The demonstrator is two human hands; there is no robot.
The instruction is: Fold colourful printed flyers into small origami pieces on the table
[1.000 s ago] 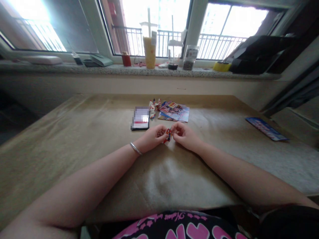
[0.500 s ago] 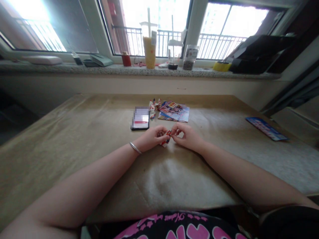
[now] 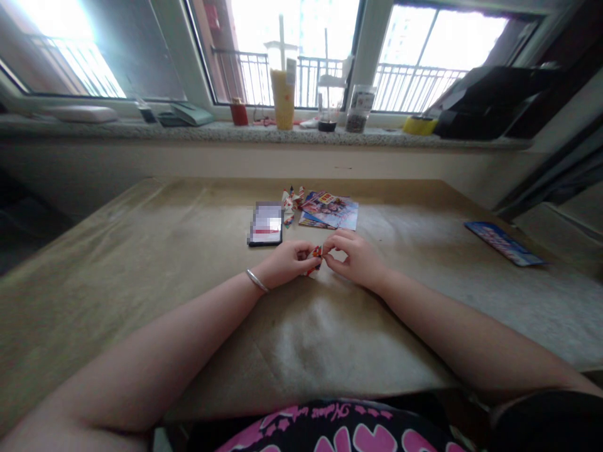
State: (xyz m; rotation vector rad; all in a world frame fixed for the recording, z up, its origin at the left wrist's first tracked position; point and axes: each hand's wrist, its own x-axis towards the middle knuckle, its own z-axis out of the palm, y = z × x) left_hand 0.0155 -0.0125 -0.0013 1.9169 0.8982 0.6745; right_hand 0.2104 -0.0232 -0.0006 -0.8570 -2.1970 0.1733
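Observation:
A small folded paper piece (image 3: 313, 270), printed in red, white and dark blue, sits between my hands above the middle of the table. My left hand (image 3: 292, 258) pinches its left side between thumb and fingers. With thumb and index fingertip together, my right hand (image 3: 355, 256) pinches the paper's right edge; the fingers partly hide the contact. Just beyond lie several similar red and white paper shapes (image 3: 289, 201), a pile of printed colour sheets (image 3: 342, 213) and a dark-edged tablet or phone (image 3: 267, 225) with a blurred screen.
A brown-covered table (image 3: 188, 251) spreads under my arms. At the right lies a blue printed packet (image 3: 503, 243). Along the windowsill (image 3: 188, 133) stand a tall yellow drink cup (image 3: 283, 100), a red jar (image 3: 239, 113), a clear container (image 3: 360, 110) and a black bag (image 3: 490, 103).
The paper piece has turned slightly, so more of its printed face shows. My right hand has shifted a little upward around its edge; my left hand has hardly moved.

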